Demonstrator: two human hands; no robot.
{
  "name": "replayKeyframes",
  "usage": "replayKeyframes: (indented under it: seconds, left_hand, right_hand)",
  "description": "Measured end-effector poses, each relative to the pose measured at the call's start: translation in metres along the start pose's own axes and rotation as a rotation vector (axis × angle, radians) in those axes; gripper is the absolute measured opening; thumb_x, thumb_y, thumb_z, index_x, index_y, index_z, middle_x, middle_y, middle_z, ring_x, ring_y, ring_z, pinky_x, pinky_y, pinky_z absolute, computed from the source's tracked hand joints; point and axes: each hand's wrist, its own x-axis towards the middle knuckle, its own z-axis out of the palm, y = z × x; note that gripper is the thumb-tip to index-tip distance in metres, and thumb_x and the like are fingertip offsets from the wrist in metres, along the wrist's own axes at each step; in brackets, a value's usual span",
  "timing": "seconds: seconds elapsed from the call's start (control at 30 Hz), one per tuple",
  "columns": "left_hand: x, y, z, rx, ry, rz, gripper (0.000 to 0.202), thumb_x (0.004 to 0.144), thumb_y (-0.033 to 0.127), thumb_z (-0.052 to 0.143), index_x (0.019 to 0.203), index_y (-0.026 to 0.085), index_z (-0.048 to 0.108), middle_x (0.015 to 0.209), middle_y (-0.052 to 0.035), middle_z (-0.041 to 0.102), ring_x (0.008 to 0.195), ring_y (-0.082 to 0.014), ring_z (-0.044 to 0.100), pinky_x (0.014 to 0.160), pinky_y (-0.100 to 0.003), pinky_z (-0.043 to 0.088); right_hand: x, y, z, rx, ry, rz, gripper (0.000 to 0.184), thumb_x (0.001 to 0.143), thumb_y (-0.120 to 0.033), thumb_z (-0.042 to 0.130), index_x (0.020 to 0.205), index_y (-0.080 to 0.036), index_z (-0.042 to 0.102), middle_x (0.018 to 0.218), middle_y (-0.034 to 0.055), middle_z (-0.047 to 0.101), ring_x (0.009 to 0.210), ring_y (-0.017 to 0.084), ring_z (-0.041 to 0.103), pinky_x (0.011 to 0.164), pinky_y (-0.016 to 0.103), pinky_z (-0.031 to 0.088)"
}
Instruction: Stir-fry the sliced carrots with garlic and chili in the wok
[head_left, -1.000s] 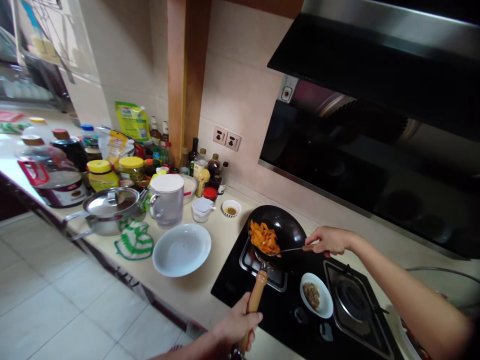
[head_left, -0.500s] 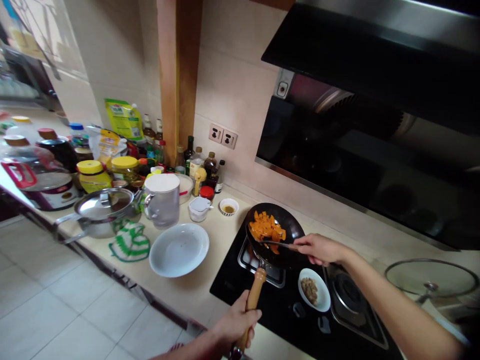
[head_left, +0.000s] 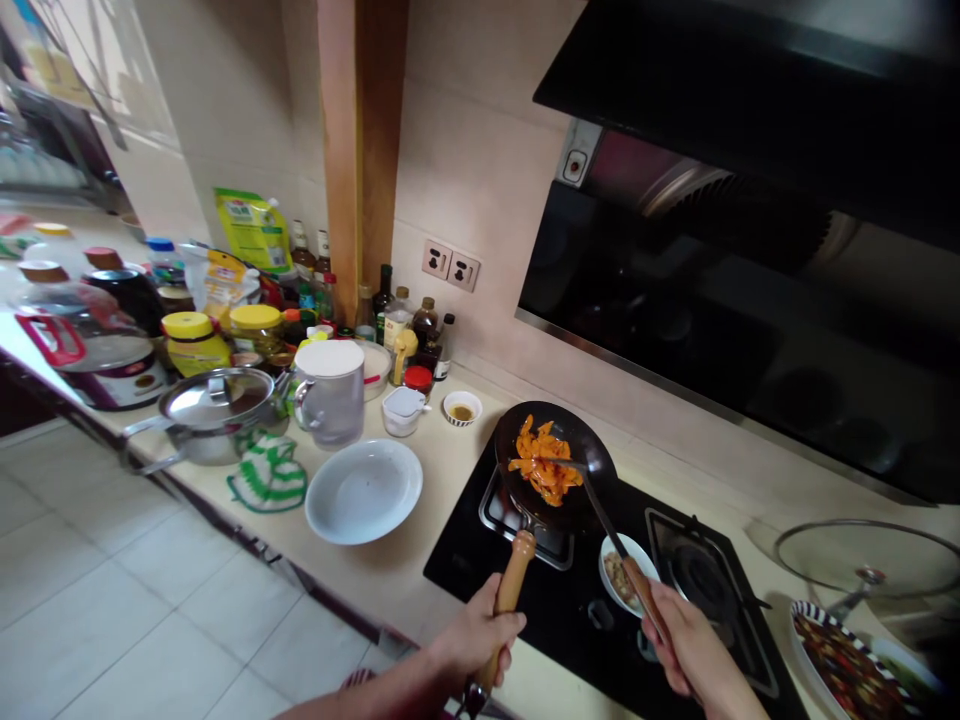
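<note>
My left hand point(head_left: 486, 632) is wrapped round the wooden handle of a black wok point(head_left: 592, 450), which sits on the left burner. My right hand point(head_left: 679, 640) grips the brown handle of a spatula point(head_left: 602, 508). The spatula's dark shaft reaches over the wok's rim, and its tip is among glossy orange food pieces point(head_left: 549, 485) in the wok. Below the shaft, on the hob, stands a white bowl point(head_left: 640, 552) with brownish minced food in it; the spatula partly covers this bowl.
A white plate point(head_left: 364, 492) and a green-striped cloth point(head_left: 268, 478) lie left of the hob point(head_left: 465, 545). Behind them stand a plastic jug point(head_left: 330, 400), a lidded pot point(head_left: 217, 400) and several bottles. At right are a glass lid point(head_left: 870, 560) and a dish of dark food point(head_left: 840, 665).
My right hand has moved back toward me and lower, swinging the spatula from sideways to pointing away from me. The orange pieces are bunched differently. My left hand keeps its hold.
</note>
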Motion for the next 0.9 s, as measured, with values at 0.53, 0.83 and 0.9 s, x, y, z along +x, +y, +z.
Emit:
replayKeyframes:
  seconds: [0.53, 0.83, 0.9]
  left_hand:
    - [-0.001, 0.001, 0.001, 0.061, 0.046, 0.009, 0.062, 0.063, 0.051, 0.068, 0.105, 0.022, 0.034, 0.054, 0.0112, 0.043, 0.036, -0.0054, 0.038, 0.035, -0.017, 0.031]
    - [-0.001, -0.002, 0.001, 0.073, 0.021, 0.018, 0.053, 0.065, 0.049, 0.067, 0.098, 0.023, 0.036, 0.053, 0.0110, 0.044, 0.035, -0.0049, 0.038, 0.035, -0.017, 0.032]
    - [0.000, -0.003, 0.001, 0.085, 0.019, 0.025, 0.050, 0.066, 0.049, 0.067, 0.095, 0.023, 0.037, 0.054, 0.0108, 0.043, 0.035, -0.0048, 0.038, 0.036, -0.017, 0.032]
  right_hand:
    - [0.049, -0.030, 0.077, 0.019, 0.110, -0.120, 0.072, 0.071, -0.047, 0.060, 0.134, -0.016, 0.042, 0.043, -0.0105, 0.041, 0.032, 0.005, 0.031, 0.031, 0.015, 0.018]
    - [-0.005, 0.019, 0.033, 0.103, 0.051, 0.014, 0.079, 0.053, -0.052, 0.070, 0.122, -0.017, 0.053, 0.043, -0.0085, 0.043, 0.038, 0.008, 0.038, 0.035, 0.015, 0.014]
    - [-0.006, 0.019, 0.037, 0.108, 0.088, 0.044, 0.085, 0.051, -0.053, 0.070, 0.124, -0.016, 0.050, 0.042, -0.0099, 0.041, 0.035, 0.007, 0.034, 0.035, 0.015, 0.012]
